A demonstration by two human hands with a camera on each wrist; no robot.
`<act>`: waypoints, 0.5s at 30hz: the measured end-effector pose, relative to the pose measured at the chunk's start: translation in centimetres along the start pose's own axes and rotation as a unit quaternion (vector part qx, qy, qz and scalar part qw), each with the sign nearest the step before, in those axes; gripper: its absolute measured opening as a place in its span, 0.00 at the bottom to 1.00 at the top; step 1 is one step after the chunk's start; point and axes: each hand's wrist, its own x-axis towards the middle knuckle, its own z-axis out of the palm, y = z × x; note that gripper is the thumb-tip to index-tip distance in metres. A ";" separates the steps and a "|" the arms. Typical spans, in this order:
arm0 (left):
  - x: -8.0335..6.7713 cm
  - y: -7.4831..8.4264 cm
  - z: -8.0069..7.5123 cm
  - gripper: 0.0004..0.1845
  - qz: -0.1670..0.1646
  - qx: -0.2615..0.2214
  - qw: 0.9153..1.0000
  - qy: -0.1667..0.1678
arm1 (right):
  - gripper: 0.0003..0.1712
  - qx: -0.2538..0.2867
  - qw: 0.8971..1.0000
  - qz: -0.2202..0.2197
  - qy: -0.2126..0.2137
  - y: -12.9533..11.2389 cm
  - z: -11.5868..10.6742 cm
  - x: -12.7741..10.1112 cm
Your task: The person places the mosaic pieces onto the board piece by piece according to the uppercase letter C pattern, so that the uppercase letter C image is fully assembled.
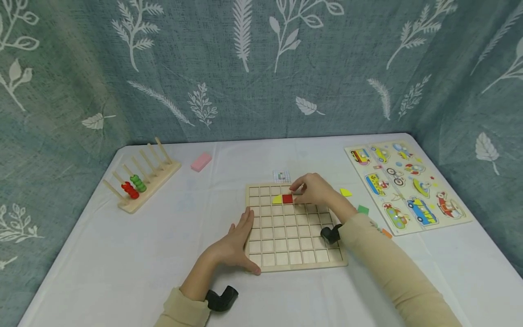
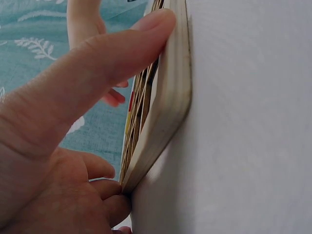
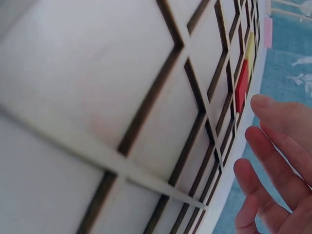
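A wooden grid board lies in front of me. In its second row from the far edge sit a red square tile and, left of it, a yellow tile with a rounded side. My left hand spreads along the board's left side, fingers at the edge and thumb on the near left corner; the left wrist view shows that thumb resting on the rim. Just right of the red tile is my right hand. Its fingers are loosely bent and apart, with nothing between them in the right wrist view.
Beyond the board lies a small patterned card. A yellow piece, a green piece and an orange piece lie to the right, beside a vehicle puzzle board. At left are a peg rack with red and green beads and a pink block.
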 end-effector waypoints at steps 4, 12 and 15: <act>0.0 0.0 0.0 0.73 -0.001 0.000 1.000 -0.002 | 0.16 -0.002 1.000 0.008 0.004 0.4 -0.3 -0.2; 0.0 0.0 0.0 0.74 -0.001 0.001 1.000 0.000 | 0.18 0.018 1.000 -0.008 0.016 1.4 -1.0 -1.0; 0.0 -0.1 0.0 0.73 -0.002 -0.001 1.000 0.000 | 0.18 0.018 1.000 -0.010 0.020 1.8 -1.2 -1.3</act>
